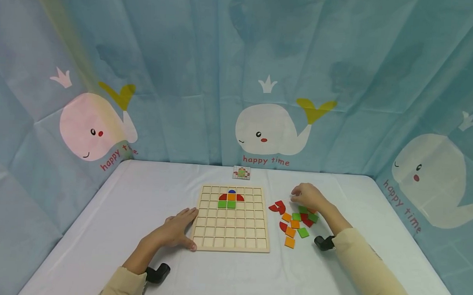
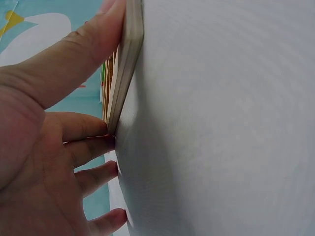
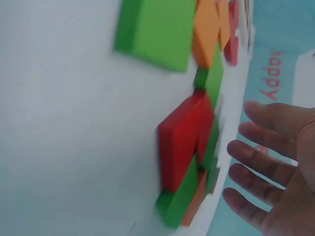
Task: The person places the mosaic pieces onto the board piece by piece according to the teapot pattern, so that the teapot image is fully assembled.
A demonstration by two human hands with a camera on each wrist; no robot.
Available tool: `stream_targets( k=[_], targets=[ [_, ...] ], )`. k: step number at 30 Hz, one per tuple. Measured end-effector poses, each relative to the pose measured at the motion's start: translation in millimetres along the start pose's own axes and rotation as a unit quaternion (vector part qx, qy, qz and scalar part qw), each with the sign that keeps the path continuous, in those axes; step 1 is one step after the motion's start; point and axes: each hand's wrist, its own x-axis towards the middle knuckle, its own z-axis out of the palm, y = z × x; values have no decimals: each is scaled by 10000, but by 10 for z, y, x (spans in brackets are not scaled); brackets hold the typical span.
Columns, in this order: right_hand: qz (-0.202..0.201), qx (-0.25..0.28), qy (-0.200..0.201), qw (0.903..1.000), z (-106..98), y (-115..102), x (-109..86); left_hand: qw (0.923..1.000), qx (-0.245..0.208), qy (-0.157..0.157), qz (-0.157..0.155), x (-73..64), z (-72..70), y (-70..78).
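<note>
A wooden grid board point(image 1: 215, 223) lies on the table. On it sit a blue half-round piece point(image 1: 232, 191), an orange square point(image 1: 231, 197), red pieces point(image 1: 240, 198) on either side of that square, and two green squares point(image 1: 222, 204). My left hand point(image 1: 176, 228) touches the board's left side, fingers extended along the edge and thumb point(image 2: 83, 54) at the near corner. Beyond the loose pieces, my right hand point(image 1: 307, 196) hovers with fingers slightly bent; nothing shows between them in the right wrist view. Below it lie green squares point(image 1: 303, 232), orange squares point(image 1: 289, 242) and red pieces point(image 3: 182, 137).
A small picture card point(image 1: 241, 173) lies behind the board at the table's far edge. Red rounded pieces point(image 1: 280, 206) are between the board and the loose squares. A blue curtain point(image 1: 198, 119) with whale prints hangs around the white table point(image 1: 223, 279).
</note>
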Motion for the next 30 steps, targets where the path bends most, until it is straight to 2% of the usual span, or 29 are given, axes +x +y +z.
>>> stream_targets(
  k=[6, 15, 19, 30],
  targets=[
    [213, 176, -82, 9996, -2, 141, -36, 10000, -16, -12, -18, -6, -8, -4],
    [225, 116, -25, 9997, -37, 307, -105, 10000, -2, -20, 13, -7, -6, -5],
    [144, 26, -21, 9999, -55, 352, -113, 10000, -3, -4, 29, -3, -10, 2],
    [227, -127, -130, 9996, -59, 398, -119, 10000, -32, -28, 37, 18, -1, -14]
  ],
)
